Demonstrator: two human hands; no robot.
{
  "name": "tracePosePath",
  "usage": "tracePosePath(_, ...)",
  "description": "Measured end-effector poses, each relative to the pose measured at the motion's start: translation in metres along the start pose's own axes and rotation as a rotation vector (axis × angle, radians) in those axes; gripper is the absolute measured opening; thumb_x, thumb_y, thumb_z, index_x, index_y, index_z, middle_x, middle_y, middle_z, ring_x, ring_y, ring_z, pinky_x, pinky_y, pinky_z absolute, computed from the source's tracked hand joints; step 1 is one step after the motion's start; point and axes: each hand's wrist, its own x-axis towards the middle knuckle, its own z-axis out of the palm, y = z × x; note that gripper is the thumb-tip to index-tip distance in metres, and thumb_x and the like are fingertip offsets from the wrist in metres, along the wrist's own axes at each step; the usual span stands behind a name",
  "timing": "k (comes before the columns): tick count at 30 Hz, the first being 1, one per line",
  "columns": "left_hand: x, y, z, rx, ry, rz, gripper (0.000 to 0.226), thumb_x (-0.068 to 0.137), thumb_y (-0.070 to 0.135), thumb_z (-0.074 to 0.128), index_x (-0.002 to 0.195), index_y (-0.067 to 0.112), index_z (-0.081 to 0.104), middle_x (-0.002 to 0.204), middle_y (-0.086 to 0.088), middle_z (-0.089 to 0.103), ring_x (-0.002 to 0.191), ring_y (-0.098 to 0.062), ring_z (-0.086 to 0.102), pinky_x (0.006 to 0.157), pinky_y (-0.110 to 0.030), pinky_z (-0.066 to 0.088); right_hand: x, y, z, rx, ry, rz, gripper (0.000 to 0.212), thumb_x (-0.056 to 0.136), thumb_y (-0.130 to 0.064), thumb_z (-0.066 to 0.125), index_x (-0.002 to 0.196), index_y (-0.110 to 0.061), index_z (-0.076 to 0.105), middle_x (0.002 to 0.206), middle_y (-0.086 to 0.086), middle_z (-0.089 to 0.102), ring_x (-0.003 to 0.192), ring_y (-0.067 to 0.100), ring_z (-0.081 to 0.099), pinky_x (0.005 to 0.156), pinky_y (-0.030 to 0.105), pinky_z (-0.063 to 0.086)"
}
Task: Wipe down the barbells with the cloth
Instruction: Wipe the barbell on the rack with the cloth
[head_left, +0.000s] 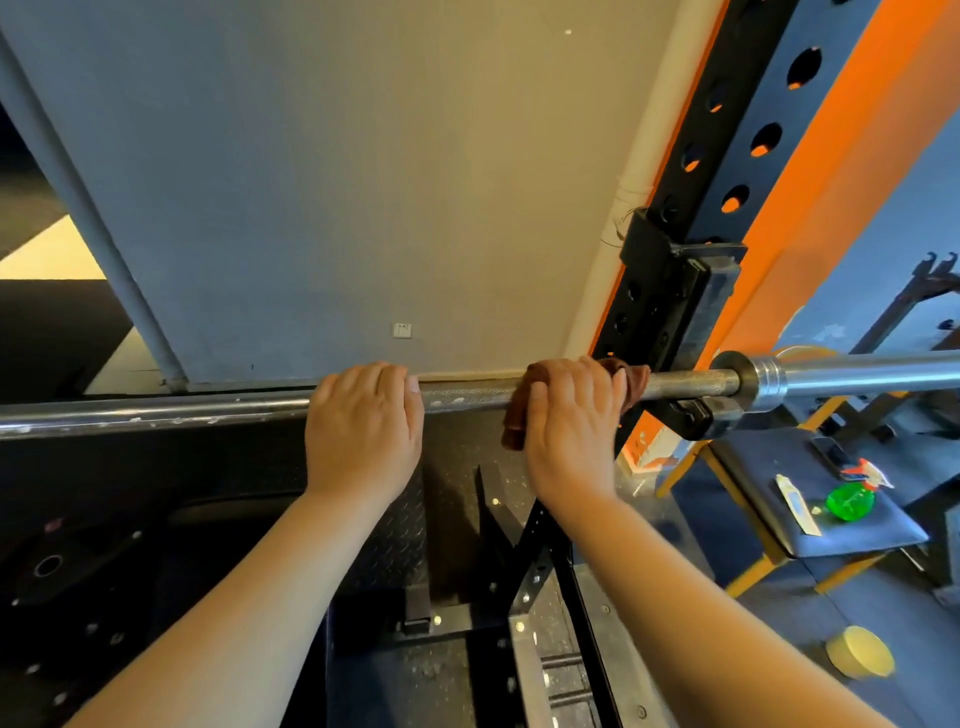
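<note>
The barbell (467, 397) lies crosswise through the middle of the frame, its long axis running left to right and climbing a touch toward the right, where the collar and the shiny sleeve point off the right edge. Its right part rests in a black hook (693, 415) on the rack upright (727, 156), which rises black and orange into the upper right.

The right hand (571, 426) is wrapped round the bar with a brown cloth (515, 423) bunched under the palm, just left of the hook (cloth ends poke out on both sides of the fingers). The left hand (363, 431) sits close beside it to the left, bare, fingers curled over the top of the knurled shaft.

Down at the right, a padded bench (852, 540) carries a green spray bottle (849, 500). A pale yellow round object (860, 652) lies on the floor in the lower right. A grey wall panel (363, 182) fills the upper middle.
</note>
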Motion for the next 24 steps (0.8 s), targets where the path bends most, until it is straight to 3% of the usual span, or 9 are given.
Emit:
tracePosePath(2,-0.001,-0.001,-0.001,0.001,0.006,0.018,0.05,0.109,0.034,0.025,0.106,0.011,0.069,0.096,-0.004,0.069,0.09,-0.023,0.063,0.083,-0.039,0.044,-0.002,-0.005,0.004,0.013,-0.039,-0.083,0.038,0.109,-0.035,0.031,0.136,-0.019,0.053,0.136,0.0,0.053,0.139,0.024,0.038,0.127,0.045,0.002)
tracePosePath(6,-0.001,-0.004,-0.003,0.01,0.0,0.037,0.051,0.109,0.035,0.026,0.107,0.009,0.069,0.096,-0.006,0.07,0.09,-0.026,0.065,0.085,-0.042,0.047,0.016,0.04,-0.02,-0.129,-0.121,-0.322,0.036,0.109,-0.039,0.033,0.134,-0.023,0.055,0.129,-0.005,0.059,0.129,0.019,0.048,0.126,0.044,0.015)
tracePosePath(9,0.001,-0.002,-0.003,0.035,-0.003,0.011,0.051,0.108,0.035,0.024,0.101,0.011,0.07,0.088,-0.002,0.068,0.082,-0.022,0.062,0.081,-0.041,0.047,0.02,0.075,-0.031,-0.078,0.019,-0.145,0.034,0.108,-0.033,0.032,0.122,-0.02,0.059,0.118,-0.001,0.06,0.121,0.024,0.051,0.123,0.048,0.02)
tracePosePath(12,0.006,0.006,-0.001,0.042,0.001,-0.04,0.061,0.107,0.038,0.016,0.094,0.013,0.071,0.079,0.002,0.066,0.074,-0.019,0.06,0.077,-0.04,0.047,0.013,0.057,-0.022,-0.01,0.096,0.003,0.03,0.108,-0.027,0.034,0.121,-0.017,0.059,0.12,0.002,0.059,0.128,0.028,0.047,0.125,0.05,0.014)
tracePosePath(15,0.009,0.011,0.0,0.049,0.032,-0.054,0.061,0.106,0.036,0.019,0.095,0.011,0.073,0.08,-0.001,0.07,0.073,-0.022,0.064,0.076,-0.042,0.048,0.009,0.024,-0.01,-0.004,-0.018,-0.154,0.032,0.108,-0.032,0.036,0.126,-0.02,0.059,0.125,-0.002,0.059,0.128,0.021,0.046,0.127,0.045,0.01)
tracePosePath(19,0.004,0.002,-0.002,0.069,0.053,0.034,0.049,0.107,0.029,0.03,0.097,0.007,0.073,0.089,-0.007,0.074,0.082,-0.026,0.07,0.077,-0.043,0.051,0.021,0.041,-0.021,-0.142,-0.125,-0.312,0.041,0.109,-0.045,0.029,0.131,-0.025,0.058,0.125,-0.007,0.063,0.123,0.018,0.052,0.122,0.043,0.022)
tracePosePath(24,0.006,0.0,-0.002,0.072,0.047,0.044,0.047,0.106,0.028,0.033,0.103,0.006,0.074,0.095,-0.008,0.075,0.085,-0.026,0.072,0.078,-0.043,0.054,0.033,0.056,-0.025,-0.138,0.01,-0.129,0.033,0.11,-0.037,0.032,0.1,-0.025,0.061,0.097,-0.007,0.062,0.099,0.021,0.056,0.114,0.043,0.031)
